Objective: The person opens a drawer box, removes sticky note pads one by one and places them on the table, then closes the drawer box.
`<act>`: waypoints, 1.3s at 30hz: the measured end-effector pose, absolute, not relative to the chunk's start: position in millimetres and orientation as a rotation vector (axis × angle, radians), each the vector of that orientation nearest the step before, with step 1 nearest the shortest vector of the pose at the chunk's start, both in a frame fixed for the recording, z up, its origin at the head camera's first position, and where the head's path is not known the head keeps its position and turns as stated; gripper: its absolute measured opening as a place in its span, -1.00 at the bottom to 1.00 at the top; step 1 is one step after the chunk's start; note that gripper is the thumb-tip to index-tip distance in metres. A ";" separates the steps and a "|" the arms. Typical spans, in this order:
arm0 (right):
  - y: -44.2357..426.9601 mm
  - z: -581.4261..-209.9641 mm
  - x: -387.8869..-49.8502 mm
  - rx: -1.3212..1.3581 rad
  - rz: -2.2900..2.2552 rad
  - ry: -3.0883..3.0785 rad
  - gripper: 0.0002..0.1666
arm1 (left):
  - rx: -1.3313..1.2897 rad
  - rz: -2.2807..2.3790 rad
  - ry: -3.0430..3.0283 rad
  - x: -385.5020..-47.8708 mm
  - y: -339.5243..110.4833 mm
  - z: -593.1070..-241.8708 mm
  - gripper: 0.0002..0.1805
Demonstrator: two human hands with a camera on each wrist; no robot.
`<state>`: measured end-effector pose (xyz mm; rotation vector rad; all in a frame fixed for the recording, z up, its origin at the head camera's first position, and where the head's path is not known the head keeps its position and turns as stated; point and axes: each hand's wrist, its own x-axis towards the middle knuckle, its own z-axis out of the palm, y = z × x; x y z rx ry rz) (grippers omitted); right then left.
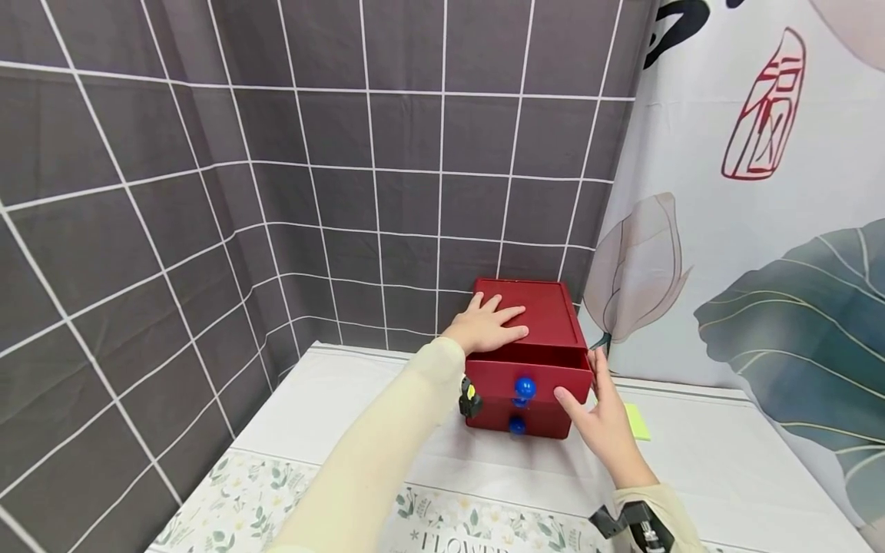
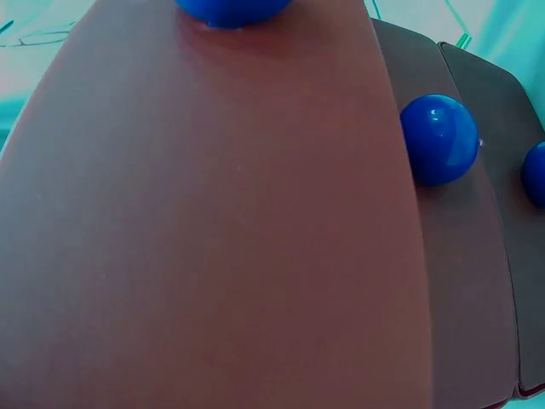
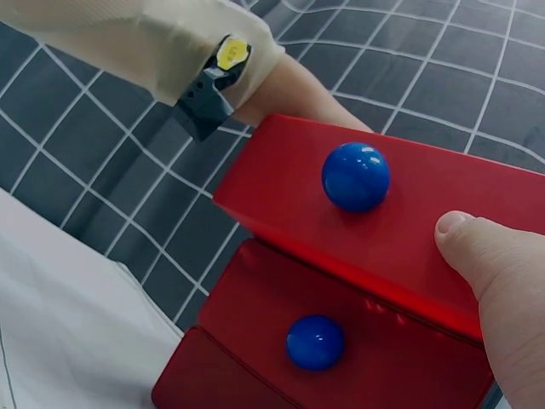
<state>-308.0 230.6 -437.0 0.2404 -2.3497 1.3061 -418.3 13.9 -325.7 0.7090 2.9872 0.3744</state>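
A small red chest of drawers (image 1: 549, 311) stands on the table, its top drawer (image 1: 492, 380) pulled partway out. My left hand (image 1: 486, 327) rests on the chest's top with the fingers spread. At the drawer's right front corner is my right hand (image 1: 610, 434); its thumb (image 3: 481, 247) touches the front face and its straight fingers lie along the side. Round blue knobs sit on the drawer fronts, such as the upper knob (image 3: 356, 177) and a lower knob (image 3: 315, 342). The left wrist view shows drawer fronts and blue knobs (image 2: 439, 140) close up, without the hand.
A yellow-green square (image 1: 637, 422) lies on the white table (image 1: 346, 392) right of the chest. Dark grid-patterned cloth (image 1: 401, 200) hangs behind and to the left. A white cloth with leaf prints (image 1: 802, 307) hangs at the right. Floral print (image 1: 263, 491) runs along the table's front.
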 end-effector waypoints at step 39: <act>233.2 -426.7 -334.7 0.225 1.358 -2.335 -0.06 | 0.688 0.485 2.892 -417.2 9.7 -321.2 -0.34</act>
